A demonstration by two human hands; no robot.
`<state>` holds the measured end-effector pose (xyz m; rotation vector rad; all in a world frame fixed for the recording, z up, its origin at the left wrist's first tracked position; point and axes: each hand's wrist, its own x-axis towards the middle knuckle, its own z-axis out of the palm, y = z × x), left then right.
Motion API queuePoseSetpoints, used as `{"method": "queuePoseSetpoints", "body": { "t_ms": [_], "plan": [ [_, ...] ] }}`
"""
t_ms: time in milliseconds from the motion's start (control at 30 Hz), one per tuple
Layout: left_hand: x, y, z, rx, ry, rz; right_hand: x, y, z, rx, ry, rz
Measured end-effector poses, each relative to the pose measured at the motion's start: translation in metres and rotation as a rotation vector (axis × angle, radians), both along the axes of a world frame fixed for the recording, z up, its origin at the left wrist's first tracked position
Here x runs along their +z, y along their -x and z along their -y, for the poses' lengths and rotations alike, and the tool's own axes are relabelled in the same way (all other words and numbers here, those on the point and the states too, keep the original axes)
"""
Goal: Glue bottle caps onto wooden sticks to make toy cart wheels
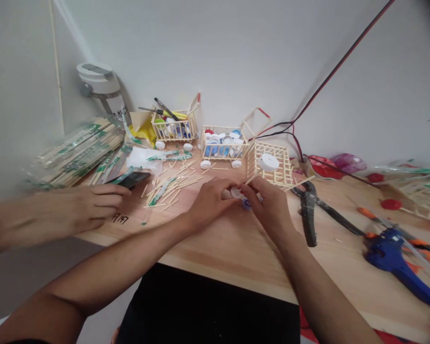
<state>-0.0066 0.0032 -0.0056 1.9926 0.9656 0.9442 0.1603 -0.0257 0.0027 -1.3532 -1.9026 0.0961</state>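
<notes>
My left hand and my right hand meet over the wooden table, both pinched on a small white bottle cap. A thin wooden stick rises from my right fingers toward a stick-built cage frame with a white cap set in it. A blue cap shows just under my right fingers.
Two finished stick carts full of caps stand at the back. Loose sticks and wrapped chopstick packs lie left, where another person's hand rests by a phone. Pliers and a blue glue gun lie right.
</notes>
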Motion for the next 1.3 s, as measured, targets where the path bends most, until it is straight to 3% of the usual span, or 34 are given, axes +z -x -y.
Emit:
{"method": "queuePoseSetpoints", "body": {
  "t_ms": [1300],
  "plan": [
    [-0.0006,0.001,0.0013,0.031,0.028,-0.002,-0.0012,0.0018,-0.0003,0.028,0.034,-0.017]
  ]
}}
